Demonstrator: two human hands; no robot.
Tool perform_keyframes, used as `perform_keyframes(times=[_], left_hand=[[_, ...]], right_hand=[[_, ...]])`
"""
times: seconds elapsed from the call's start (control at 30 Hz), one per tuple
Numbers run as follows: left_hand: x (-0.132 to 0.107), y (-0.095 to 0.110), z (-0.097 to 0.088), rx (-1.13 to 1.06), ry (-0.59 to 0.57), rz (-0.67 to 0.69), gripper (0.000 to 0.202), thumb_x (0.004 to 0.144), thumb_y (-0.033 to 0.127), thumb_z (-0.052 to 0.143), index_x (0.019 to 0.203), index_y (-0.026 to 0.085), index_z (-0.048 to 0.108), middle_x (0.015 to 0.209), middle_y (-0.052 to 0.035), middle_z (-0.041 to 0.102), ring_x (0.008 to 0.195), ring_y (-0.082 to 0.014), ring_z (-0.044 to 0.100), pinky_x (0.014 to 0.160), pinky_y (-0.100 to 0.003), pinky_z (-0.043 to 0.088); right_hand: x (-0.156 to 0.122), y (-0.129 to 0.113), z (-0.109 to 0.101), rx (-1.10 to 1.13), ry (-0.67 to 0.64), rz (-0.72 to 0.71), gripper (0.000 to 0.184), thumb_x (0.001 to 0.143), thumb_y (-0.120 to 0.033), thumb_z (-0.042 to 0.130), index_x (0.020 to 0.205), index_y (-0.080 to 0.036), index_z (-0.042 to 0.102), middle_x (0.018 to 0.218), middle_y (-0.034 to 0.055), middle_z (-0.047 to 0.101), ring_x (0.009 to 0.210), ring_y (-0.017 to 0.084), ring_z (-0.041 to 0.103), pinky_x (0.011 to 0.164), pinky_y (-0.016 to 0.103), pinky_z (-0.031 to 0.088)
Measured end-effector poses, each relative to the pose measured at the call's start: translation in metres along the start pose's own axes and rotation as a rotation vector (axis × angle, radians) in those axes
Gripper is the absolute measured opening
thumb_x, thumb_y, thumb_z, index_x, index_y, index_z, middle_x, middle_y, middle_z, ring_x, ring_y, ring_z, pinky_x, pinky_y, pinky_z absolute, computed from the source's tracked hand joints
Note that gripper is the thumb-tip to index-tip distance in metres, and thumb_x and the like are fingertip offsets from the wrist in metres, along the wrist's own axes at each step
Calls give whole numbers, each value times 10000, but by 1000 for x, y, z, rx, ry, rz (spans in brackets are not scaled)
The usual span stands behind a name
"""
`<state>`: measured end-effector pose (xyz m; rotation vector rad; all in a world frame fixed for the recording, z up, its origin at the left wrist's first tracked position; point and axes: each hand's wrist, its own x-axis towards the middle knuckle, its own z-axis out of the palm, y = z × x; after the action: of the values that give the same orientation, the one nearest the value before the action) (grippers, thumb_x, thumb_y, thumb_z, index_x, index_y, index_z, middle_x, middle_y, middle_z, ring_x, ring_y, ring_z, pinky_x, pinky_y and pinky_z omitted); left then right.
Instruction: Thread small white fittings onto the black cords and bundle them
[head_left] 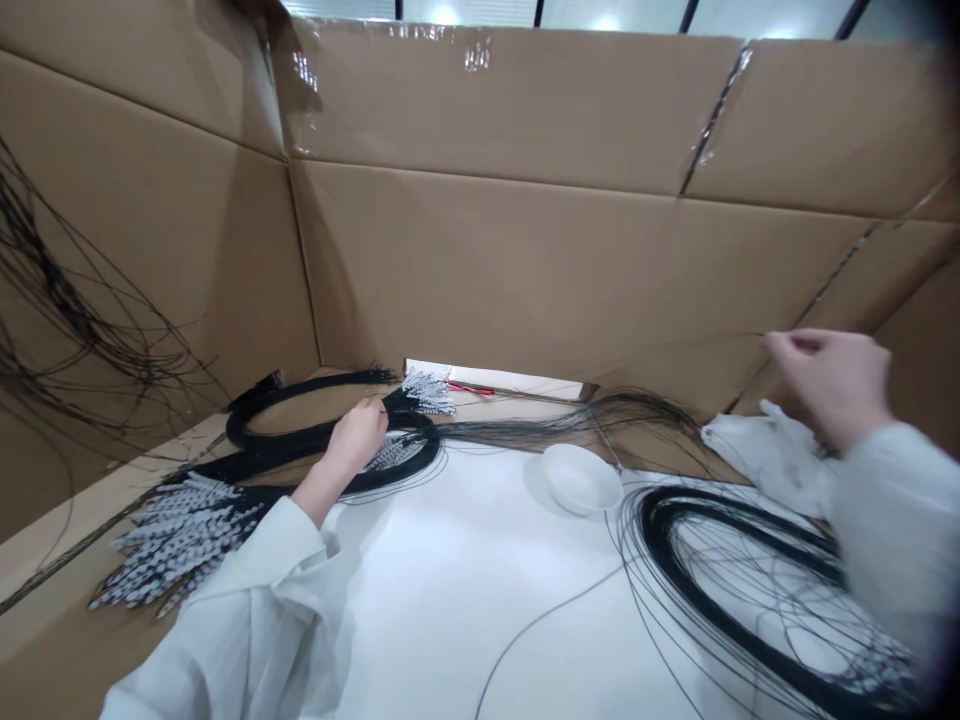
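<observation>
My right hand (836, 385) is raised at the right, its fingers pinched on the end of a thin dark wire (739, 334). That wire runs leftward and fades from sight against the cardboard. At the left, my left hand (356, 440) is closed over a looped bundle of black wires (431, 450). Its fingertips press together, but what they hold is too small to make out. Just beyond these fingers lie white-and-black patterned wire ends (427, 390). A larger fan of similar ends (184, 535) spreads beside my left forearm.
Tall cardboard walls (480, 260) enclose the white work surface (450, 600). A white bowl (581, 480) stands mid-surface, left of a big black wire coil (675, 570). A crumpled white plastic bag (765, 450) lies behind the coil. Loose wires (82, 320) hang at the left wall.
</observation>
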<state>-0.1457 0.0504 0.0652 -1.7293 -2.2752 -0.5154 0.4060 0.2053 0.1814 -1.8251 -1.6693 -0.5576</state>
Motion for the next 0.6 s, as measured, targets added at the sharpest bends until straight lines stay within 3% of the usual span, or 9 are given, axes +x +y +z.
perform_keyframes(times=[0.07,0.1,0.2,0.3,0.47,0.6], left_hand=[[0,4,12,-15,-25,27,213,877,287,450,922,116,568,924,-55,606,824,-156,585,735,-343,480],[-1,5,17,-19,-36,39,214,869,296,469,922,116,572,924,-52,604,827,-154,583,739,-347,482],[-2,9,29,-24,-53,76,207,862,294,484,927,123,581,952,-56,602,868,-164,577,769,-365,478],[-3,14,39,-32,-69,120,216,862,298,483,955,130,581,997,-65,597,924,-179,564,817,-393,459],[0,21,49,-47,-111,167,260,858,320,486,1025,135,562,1040,-73,586,978,-201,548,853,-426,436],[3,22,52,-41,-137,177,281,853,331,492,1043,134,554,1061,-79,577,999,-211,537,859,-436,429]], right_hand=[[12,-81,14,-43,-46,-8,636,894,-401,178,1113,34,586,984,275,610,991,244,569,631,332,317],[10,-107,24,-56,-101,-35,615,894,-385,199,1065,35,614,958,278,612,964,246,580,622,329,314],[-12,-140,53,-111,-288,-152,451,850,-300,412,913,76,655,908,312,603,929,284,587,658,334,329],[-38,-159,71,-167,-391,-271,362,779,-228,550,957,77,629,1014,354,546,1016,371,522,768,412,337],[-83,-239,78,-72,-574,-647,459,789,-378,545,1168,-118,545,1163,193,534,1074,297,495,870,398,352],[-128,-307,88,39,-665,-915,696,671,-475,660,1267,-196,435,1278,109,462,1178,276,403,937,384,347]])
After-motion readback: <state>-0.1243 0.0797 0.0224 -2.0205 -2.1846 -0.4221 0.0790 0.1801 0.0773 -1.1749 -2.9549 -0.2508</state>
